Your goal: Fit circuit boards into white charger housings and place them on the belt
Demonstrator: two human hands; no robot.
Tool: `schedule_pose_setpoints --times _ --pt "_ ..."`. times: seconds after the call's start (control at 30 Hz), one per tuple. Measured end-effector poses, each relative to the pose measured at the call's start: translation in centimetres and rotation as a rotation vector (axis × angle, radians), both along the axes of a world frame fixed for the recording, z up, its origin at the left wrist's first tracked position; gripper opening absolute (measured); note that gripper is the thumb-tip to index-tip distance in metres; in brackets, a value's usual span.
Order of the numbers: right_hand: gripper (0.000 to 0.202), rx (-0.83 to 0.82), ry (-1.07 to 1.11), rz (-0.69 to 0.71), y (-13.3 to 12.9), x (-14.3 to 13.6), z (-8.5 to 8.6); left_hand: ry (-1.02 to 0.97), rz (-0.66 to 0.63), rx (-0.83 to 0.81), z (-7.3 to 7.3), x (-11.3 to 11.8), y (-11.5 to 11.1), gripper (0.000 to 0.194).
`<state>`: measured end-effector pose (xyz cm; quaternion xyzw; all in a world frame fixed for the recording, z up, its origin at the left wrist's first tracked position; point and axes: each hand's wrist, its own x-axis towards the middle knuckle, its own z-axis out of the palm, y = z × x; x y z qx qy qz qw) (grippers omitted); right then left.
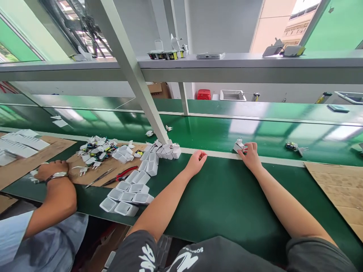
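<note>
My right hand [251,156] is at the far edge of the green bench, its fingers closed on a small white charger housing [239,145] with parts showing at its top. Closer to the middle, my left hand [196,163] hovers or rests near the same edge with fingers curled together; whatever may be in them is hidden. Left of my left forearm stand rows of open white plastic housings [138,189]. Behind them, a cluster of fuller white housings [167,150] sits against the metal post.
A co-worker's hand [53,170] is at the left, by a pile of plug parts [99,149], tweezers [100,177] and red-handled pliers [121,175]. Beyond the pale edge strip runs a green conveyor [198,132] carrying scattered parts. Cardboard [337,189] lies at right; a slanted post [136,75] rises ahead.
</note>
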<state>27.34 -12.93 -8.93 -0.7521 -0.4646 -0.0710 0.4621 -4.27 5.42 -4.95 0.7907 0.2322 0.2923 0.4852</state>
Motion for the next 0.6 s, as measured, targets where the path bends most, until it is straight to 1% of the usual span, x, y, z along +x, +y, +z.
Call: schedule_pose_setpoints --times 0.07,0.13,0.17,0.23,0.3,0.37,0.4,0.5,0.57,0.6 --pt "0.051 0.024 -0.008 -0.012 -0.1 0.0 0.1 0.018 -0.008 0.174 0.8 -0.4 -0.2 0.018" --pt "0.052 0.039 -0.015 -0.019 -0.2 0.0 0.4 0.072 0.045 0.396 2.1 -1.1 0.2 0.015" --pt "0.052 0.042 -0.015 -0.023 -0.3 0.0 0.5 0.106 0.107 0.49 2.9 -1.6 0.5 0.014" --pt "0.052 0.045 -0.012 -0.039 -0.4 0.2 0.7 0.155 0.301 0.594 4.6 -3.0 1.6 0.012" --pt "0.053 0.042 0.013 -0.056 -0.4 0.5 0.8 0.199 0.518 0.622 6.3 -4.8 2.8 0.018" --pt "0.056 0.025 0.071 -0.064 -0.4 0.8 0.8 0.289 0.674 0.615 7.7 -7.0 3.6 0.023" --pt "0.057 0.009 0.104 -0.067 -0.3 1.0 0.8 0.351 0.71 0.605 8.4 -8.2 3.7 0.024" --pt "0.055 -0.035 0.158 -0.105 -0.8 1.3 0.9 0.521 0.716 0.578 9.7 -11.5 2.9 0.026" --pt "0.048 -0.039 0.181 -0.111 -1.5 1.2 1.4 0.603 0.747 0.587 9.9 -13.4 1.6 0.028" --pt "0.044 -0.035 0.191 -0.111 -1.8 0.9 1.7 0.648 0.78 0.602 9.8 -14.2 1.0 0.03"
